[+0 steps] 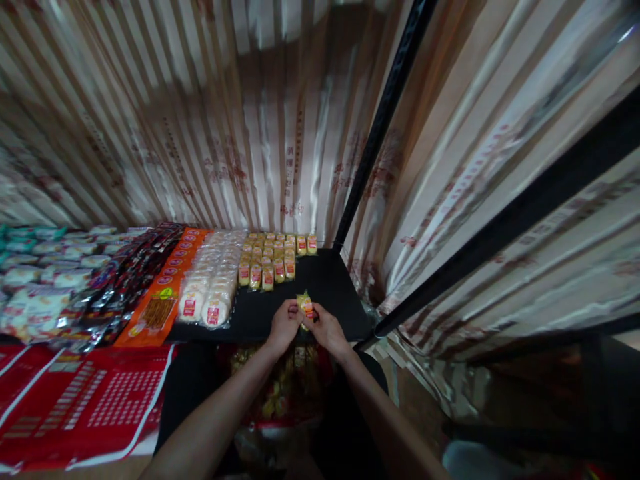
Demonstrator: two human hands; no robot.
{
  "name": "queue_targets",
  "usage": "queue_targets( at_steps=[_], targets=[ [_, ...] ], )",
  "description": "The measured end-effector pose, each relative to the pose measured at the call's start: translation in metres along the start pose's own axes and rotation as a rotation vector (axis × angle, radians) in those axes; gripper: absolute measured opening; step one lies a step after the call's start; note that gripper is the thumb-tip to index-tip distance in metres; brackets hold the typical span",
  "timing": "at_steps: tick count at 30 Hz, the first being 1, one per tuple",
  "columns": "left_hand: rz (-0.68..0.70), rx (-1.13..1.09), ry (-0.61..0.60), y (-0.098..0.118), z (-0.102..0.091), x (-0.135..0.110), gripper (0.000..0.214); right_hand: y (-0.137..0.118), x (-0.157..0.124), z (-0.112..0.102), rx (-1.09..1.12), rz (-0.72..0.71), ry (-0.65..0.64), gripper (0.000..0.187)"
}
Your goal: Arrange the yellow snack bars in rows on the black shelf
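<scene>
Between my two hands is a small yellow wrapped snack cake (305,305) with a red label, held upright above the front of the black shelf (335,287). My left hand (286,327) pinches its left side, and my right hand (326,329) closes on its right side. Beyond them, rows of similar yellow wrapped snacks (267,260) stand on the shelf. Below my forearms, a bag of more yellow wrapped pieces (285,387) lies at my lap, partly hidden by my arms.
Left of the yellow rows lie round white packaged cakes (217,310), orange snack packets (156,313), dark shiny packets (113,290) and white packets (37,307). A red printed bag (100,400) hangs below the shelf. Black posts (380,127) and pleated printed sheeting (280,147) enclose the back and right.
</scene>
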State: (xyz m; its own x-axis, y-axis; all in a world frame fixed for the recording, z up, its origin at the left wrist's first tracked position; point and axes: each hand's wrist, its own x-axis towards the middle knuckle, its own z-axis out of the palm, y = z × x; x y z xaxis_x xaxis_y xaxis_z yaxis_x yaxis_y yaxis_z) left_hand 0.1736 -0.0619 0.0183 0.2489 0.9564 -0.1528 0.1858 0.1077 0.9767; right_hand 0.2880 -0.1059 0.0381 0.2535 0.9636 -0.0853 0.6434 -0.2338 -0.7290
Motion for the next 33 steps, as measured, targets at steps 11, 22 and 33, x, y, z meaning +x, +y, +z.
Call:
queue_targets(
  at_steps=[11, 22, 33],
  targets=[
    [0.02, 0.126, 0.051, 0.013, 0.019, 0.043, 0.02, 0.028, 0.04, 0.002, 0.221, 0.059, 0.022, 0.03],
    [0.189, 0.399, 0.099, 0.035, 0.04, 0.065, 0.037, 0.041, 0.113, 0.001, 0.202, 0.1, 0.202, 0.03],
    [0.073, 0.286, 0.052, 0.044, 0.058, 0.103, 0.042, 0.032, 0.167, -0.001, 0.113, 0.084, 0.244, 0.024]
  ],
)
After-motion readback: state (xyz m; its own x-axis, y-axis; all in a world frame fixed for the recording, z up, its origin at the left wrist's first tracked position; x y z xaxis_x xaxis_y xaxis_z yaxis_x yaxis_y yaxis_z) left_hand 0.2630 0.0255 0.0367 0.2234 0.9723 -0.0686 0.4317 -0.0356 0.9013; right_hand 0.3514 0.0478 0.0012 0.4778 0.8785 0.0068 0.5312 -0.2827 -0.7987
